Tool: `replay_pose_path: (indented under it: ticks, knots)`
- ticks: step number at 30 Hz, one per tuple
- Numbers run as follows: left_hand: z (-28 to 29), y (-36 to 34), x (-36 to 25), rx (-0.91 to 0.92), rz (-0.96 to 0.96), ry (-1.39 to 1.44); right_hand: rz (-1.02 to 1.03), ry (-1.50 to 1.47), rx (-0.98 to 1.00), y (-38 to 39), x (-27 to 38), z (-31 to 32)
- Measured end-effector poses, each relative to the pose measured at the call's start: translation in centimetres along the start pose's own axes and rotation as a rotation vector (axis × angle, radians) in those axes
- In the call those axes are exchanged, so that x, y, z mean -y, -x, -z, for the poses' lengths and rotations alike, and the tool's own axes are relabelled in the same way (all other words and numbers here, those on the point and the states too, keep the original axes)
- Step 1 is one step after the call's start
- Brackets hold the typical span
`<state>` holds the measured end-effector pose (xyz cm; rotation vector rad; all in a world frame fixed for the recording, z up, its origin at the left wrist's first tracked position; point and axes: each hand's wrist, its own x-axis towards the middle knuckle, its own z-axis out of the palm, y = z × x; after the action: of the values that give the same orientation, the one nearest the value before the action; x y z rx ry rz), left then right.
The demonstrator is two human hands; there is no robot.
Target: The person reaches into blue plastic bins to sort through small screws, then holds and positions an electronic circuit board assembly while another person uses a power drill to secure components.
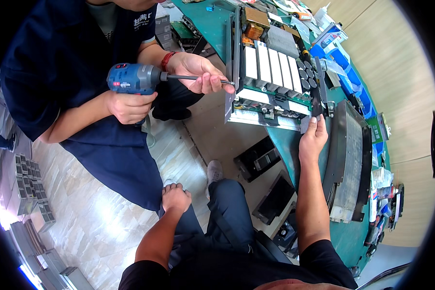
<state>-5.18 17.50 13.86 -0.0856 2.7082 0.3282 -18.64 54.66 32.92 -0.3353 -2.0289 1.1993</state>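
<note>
My right hand (313,137) grips the near right corner of an open electronic unit (266,60) with rows of pale heatsinks, capacitors and circuit boards in a metal frame, over the bench edge. My left hand (176,195) rests open on my leg. At the upper left a co-worker holds a blue cordless driver (133,77) with a long bit. The co-worker's other hand (203,72) steadies the bit at the left side of the unit.
The green bench (290,150) holds a long metal panel (345,159), blue parts bins (353,77), bottles and small items along the wall. Dark boxes (256,157) lie below the bench edge. Stacked metal parts (29,183) stand at the left on the tiled floor.
</note>
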Motion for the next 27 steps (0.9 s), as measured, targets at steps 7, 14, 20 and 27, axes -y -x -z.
replay_pose_path:
  ticks: [7,14,20,27]
  knots:
    - [0.6,0.0,-0.2,0.046,0.014,-0.002,-0.001,0.0,0.007,0.0,0.2,0.0]
    - [0.3,0.0,0.0,0.115,-0.021,-0.024,0.015,0.023,-0.005,0.0,0.2,0.0]
    - [-0.5,-0.3,0.2,0.1,-0.013,-0.014,0.018,0.013,-0.004,0.0,0.2,0.0]
    - [-3.0,-0.7,0.9,-0.019,-0.021,0.002,-0.006,-0.067,0.008,0.0,0.1,0.1]
